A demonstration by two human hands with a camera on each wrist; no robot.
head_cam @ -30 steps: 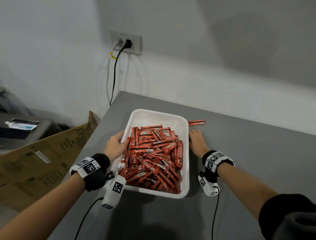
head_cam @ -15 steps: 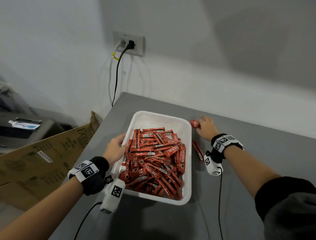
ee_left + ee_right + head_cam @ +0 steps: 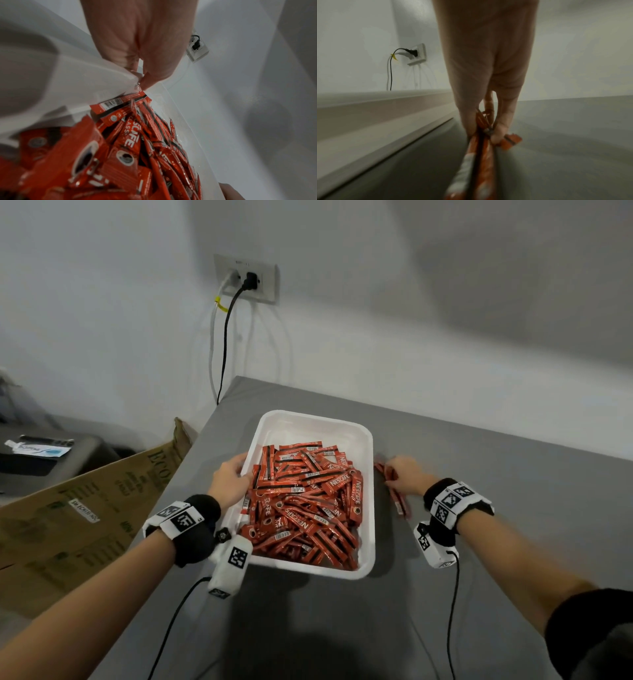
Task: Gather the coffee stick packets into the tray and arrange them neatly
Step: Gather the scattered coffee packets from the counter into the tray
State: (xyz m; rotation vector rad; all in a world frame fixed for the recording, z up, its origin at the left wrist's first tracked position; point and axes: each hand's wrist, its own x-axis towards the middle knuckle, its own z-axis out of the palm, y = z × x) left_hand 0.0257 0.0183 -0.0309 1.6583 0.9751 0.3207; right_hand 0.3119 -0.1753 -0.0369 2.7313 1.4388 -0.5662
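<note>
Since a second ago the two stray packets [image 3: 394, 487], then lying at the tray's 1 o'clock corner, have been dragged down along its 3 o'clock side and pinched in the right hand [image 3: 406, 474], thumb and fingers curled round them, ends trailing on the table [image 3: 513, 508]; one more packet end is seen under the fingertips in the right wrist view. The last loose sticks appear to be collected, so only the drop into the tray and the tidying seem left. The left hand [image 3: 229, 481] is kept on the tray [image 3: 308, 422] rim at 9 o'clock, rim pinched between thumb and fingers. The packet pile [image 3: 305, 501] lies jumbled in the near half of the tray, far end bare. A cardboard box [image 3: 85, 508] is at 9 o'clock, a wall socket [image 3: 246, 278] with cords at 12. The raised tray wall stands between the held packets and the pile.
</note>
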